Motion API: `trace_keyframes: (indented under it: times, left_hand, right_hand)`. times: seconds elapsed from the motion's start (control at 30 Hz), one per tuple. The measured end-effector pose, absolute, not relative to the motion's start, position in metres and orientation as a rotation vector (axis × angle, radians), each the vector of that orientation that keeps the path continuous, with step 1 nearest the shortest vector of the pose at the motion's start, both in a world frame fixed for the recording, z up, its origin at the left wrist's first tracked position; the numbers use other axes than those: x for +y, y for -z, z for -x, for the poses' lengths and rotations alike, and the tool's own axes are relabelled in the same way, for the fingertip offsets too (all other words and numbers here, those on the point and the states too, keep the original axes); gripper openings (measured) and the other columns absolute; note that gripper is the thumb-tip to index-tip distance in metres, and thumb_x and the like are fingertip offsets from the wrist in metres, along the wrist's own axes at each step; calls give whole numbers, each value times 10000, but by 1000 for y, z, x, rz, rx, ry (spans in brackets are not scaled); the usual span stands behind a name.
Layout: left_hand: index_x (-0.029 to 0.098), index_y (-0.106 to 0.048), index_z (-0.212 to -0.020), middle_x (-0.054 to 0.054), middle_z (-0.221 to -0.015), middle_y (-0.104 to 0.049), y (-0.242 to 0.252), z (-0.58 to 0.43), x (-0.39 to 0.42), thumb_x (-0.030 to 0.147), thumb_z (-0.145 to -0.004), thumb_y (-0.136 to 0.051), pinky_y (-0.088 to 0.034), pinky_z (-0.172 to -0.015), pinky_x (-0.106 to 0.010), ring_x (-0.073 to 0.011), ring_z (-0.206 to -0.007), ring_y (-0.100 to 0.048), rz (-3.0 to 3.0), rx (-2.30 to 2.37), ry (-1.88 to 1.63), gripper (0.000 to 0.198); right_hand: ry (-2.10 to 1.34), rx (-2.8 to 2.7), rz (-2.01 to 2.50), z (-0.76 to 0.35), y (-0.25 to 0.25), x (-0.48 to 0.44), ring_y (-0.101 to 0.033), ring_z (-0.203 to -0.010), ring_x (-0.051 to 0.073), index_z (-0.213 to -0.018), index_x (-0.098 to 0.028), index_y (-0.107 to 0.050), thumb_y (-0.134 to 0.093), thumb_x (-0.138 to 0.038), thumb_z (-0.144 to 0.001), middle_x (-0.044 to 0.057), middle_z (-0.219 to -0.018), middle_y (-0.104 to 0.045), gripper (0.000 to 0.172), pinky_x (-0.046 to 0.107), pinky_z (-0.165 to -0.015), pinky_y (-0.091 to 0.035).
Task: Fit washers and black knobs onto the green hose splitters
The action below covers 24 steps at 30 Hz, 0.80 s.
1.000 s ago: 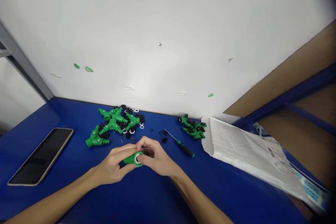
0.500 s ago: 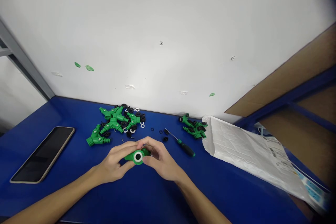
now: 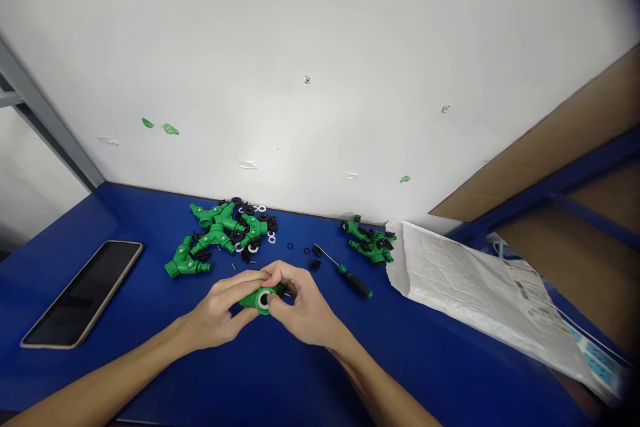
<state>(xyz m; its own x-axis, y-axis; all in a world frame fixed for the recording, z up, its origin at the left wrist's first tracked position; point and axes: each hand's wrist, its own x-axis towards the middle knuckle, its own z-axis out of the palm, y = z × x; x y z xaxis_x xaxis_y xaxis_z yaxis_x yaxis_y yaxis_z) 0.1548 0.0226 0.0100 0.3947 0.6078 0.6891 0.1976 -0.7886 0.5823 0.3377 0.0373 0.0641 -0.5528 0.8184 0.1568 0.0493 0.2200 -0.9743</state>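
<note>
Fingers of the left hand (image 3: 215, 313) and right hand (image 3: 306, 310) curl closely around a green plastic hose connector (image 3: 251, 301); nearby, a white paper mailer bag (image 3: 465, 287) lies closed, contents hidden.

Left hand (image 3: 215, 312) and right hand (image 3: 305, 312) grip green plastic hose fitting (image 3: 251, 300), white washer (image 3: 265, 300) seated in its port; black-handled screwdriver (image 3: 356, 282) lies nearby on blue worktop (image 3: 280, 380).

A smartphone (image 3: 83, 294) lies left, a screwdriver (image 3: 355, 285) and white mailer bag (image 3: 475, 297) right.
</note>
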Motion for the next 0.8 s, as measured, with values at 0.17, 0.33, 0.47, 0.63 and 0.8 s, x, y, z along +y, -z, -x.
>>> trace_keyframes:
  times: [0.17, 0.33, 0.47, 0.63, 0.8]
  left_hand:
    - [160, -527, -1315, -170, -1181, -651, -11, -156, 23, 63, -841, -609, -565, -849, -369, -248, -1052, -643, -2185, 729, -1308, 491]
    - [162, -568, -1232, -145, -1120, -660, -16, -156, 23, 67, -850, -594, -557, -821, -344, -219, -981, -646, -2149, 736, -1291, 394]
    - [149, -580, -1178, -145, -1094, -663, -20, -156, 24, 77, -854, -589, -550, -846, -344, -224, -998, -643, -2188, 754, -1307, 333]
    - [147, -566, -1196, -156, -1099, -665, -19, -153, 27, 95, -878, -546, -563, -829, -343, -234, -1008, -650, -2320, 798, -1277, 323]
    - [150, -574, -1197, -146, -1087, -679, -16, -148, 28, 139, -891, -545, -574, -814, -327, -233, -980, -671, -2509, 898, -1203, 308]
  right_hand:
    - [-1515, -1727, 837, -338, -63, 42, -508, -703, 133, -789, -186, -508, -572, -177, -808, 3, -801, -581, 68, 267, -657, -419]
    - [-1549, -1745, 777, -344, -64, 41, -571, -792, 153, -957, -189, -548, -566, -280, -883, 34, -907, -611, 118, 294, -732, -464]
    - [-1182, -1912, 748, -351, -64, 36, -586, -995, 196, -1019, -216, -515, -568, -238, -892, 94, -1174, -556, 139, 348, -860, -485]
    - [-700, -2339, 728, -357, -71, 32, -550, -1091, 243, -988, -224, -622, -574, -210, -887, 114, -1214, -542, 113, 398, -920, -467]
    - [-535, -2559, 817, -358, -79, 32, -599, -1006, 248, -1019, -202, -613, -497, -192, -936, 121, -1139, -600, 143, 406, -870, -493]
